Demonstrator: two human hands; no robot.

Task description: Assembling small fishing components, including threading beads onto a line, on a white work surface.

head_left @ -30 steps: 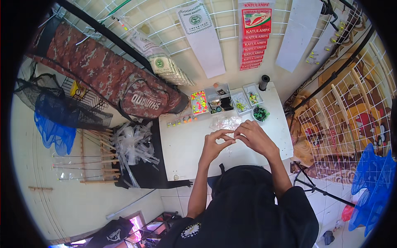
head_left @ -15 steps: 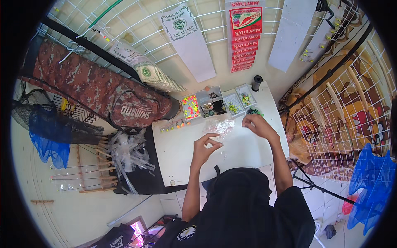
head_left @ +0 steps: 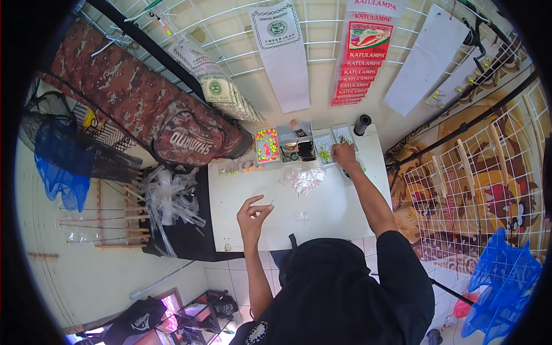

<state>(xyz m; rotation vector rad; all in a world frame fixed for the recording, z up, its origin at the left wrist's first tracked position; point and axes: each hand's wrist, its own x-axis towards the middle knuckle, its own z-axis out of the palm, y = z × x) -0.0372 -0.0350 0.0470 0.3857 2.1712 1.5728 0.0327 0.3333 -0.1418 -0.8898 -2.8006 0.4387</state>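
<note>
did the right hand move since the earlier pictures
Yes: the right hand has moved forward, up to the small white trays near the far edge of the table.

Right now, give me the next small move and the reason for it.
Probably pinch one of the yellow-green pieces with the right hand, since that hand is down at their white tray. The left hand is apart, over the white table, thumb and forefinger close together; whatever it may pinch is too small to tell.
</note>
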